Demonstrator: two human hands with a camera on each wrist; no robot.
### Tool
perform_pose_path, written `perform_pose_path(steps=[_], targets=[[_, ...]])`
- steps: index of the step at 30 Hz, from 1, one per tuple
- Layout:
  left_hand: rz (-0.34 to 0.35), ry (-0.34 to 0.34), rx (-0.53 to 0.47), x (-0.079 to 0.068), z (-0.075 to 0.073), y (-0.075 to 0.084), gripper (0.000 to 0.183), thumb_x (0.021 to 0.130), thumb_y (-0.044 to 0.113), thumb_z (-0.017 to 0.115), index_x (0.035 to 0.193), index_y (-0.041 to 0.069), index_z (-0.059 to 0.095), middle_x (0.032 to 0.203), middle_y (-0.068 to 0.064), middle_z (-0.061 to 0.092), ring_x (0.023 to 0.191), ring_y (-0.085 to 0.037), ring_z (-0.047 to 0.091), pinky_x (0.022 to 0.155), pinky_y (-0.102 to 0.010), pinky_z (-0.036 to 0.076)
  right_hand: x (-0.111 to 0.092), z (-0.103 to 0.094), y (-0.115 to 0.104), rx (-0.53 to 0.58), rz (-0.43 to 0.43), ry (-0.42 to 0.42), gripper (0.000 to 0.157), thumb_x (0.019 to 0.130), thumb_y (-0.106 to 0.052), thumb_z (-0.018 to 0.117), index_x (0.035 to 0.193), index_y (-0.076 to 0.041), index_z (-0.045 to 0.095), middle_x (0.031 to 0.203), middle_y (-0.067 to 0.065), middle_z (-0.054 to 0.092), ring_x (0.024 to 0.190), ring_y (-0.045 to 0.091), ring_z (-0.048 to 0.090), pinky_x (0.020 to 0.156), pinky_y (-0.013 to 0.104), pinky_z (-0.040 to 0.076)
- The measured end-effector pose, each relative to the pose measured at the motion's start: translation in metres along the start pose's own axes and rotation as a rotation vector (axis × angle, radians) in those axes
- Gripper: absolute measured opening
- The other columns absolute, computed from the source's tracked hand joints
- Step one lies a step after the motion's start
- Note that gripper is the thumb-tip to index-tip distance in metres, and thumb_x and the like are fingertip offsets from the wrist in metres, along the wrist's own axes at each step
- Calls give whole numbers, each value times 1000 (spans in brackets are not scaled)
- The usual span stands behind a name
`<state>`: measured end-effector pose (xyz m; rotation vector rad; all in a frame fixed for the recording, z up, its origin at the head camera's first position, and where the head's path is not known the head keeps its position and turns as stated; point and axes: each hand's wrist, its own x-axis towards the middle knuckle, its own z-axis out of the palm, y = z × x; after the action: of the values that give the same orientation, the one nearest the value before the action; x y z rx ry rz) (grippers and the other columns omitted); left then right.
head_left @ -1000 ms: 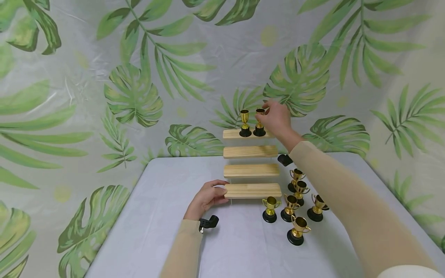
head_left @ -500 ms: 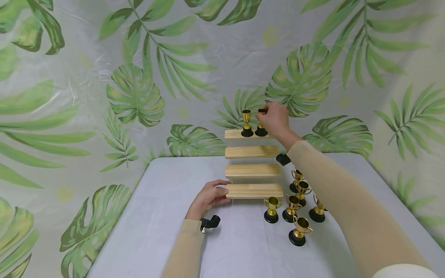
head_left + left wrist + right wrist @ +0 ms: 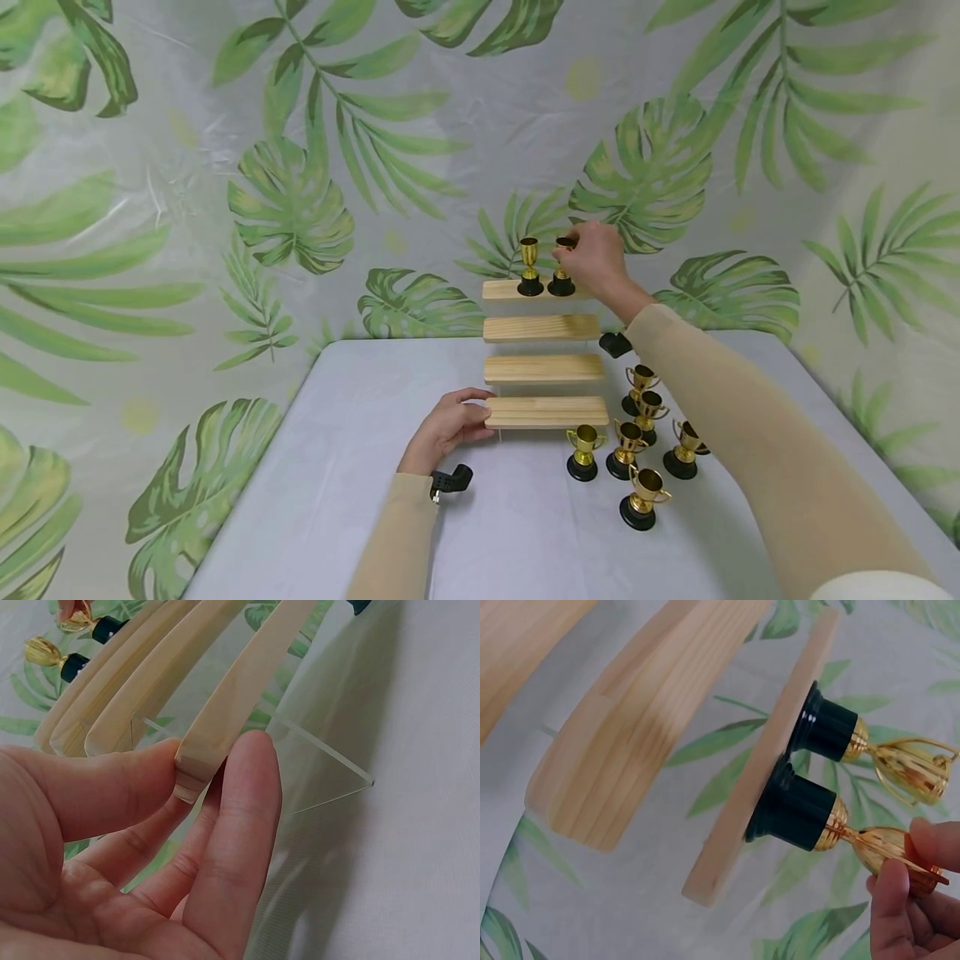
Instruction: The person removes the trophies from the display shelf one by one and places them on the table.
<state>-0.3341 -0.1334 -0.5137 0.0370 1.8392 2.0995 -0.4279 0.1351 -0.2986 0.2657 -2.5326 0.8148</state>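
A tiered display stand with wooden shelves (image 3: 542, 327) rises from the table. On its top shelf (image 3: 731, 817) two small gold trophies with black bases stand side by side. My right hand (image 3: 596, 257) pinches the cup of the right-hand trophy (image 3: 784, 817) between thumb and fingers, its base against the board. The other trophy (image 3: 529, 268) stands just left of it, untouched. With thumb and fingers, my left hand (image 3: 450, 425) grips the left end of the lowest shelf (image 3: 225, 712). Clear thin supports (image 3: 322, 746) show under that shelf.
Several more gold trophies stand on the white-covered table (image 3: 360, 417) to the right of and in front of the stand, the nearest trophy (image 3: 641, 497) at the front. My right forearm (image 3: 750, 425) reaches over that side. A leaf-patterned cloth (image 3: 420, 125) hangs behind.
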Motion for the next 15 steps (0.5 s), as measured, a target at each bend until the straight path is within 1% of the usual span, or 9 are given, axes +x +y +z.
perform_pose_path(steps=[5, 9, 15], targets=[[-3, -3, -11, 0, 0, -1, 41, 90, -3, 65, 131, -5, 59, 110, -22, 63, 86, -26, 70, 76, -38, 62, -1, -5, -1, 9, -24, 19, 33, 94, -26, 71, 116, 0, 73, 100, 18, 71, 83, 30, 65, 75, 47, 57], [-8, -5, -12, 0, 0, 0, 42, 90, -2, 65, 131, -5, 59, 110, -22, 63, 86, -26, 69, 76, -38, 62, -2, -11, -1, 25, -43, 35, 33, 94, -26, 72, 115, -1, 74, 96, 17, 72, 77, 27, 66, 72, 45, 57], [-12, -4, -6, 0, -1, 0, 42, 90, -1, 66, 131, -3, 59, 112, -23, 64, 87, -26, 69, 77, -38, 62, -6, -24, -2, 44, -81, 36, 33, 93, -29, 74, 113, -4, 76, 94, 14, 73, 78, 25, 66, 71, 44, 58]])
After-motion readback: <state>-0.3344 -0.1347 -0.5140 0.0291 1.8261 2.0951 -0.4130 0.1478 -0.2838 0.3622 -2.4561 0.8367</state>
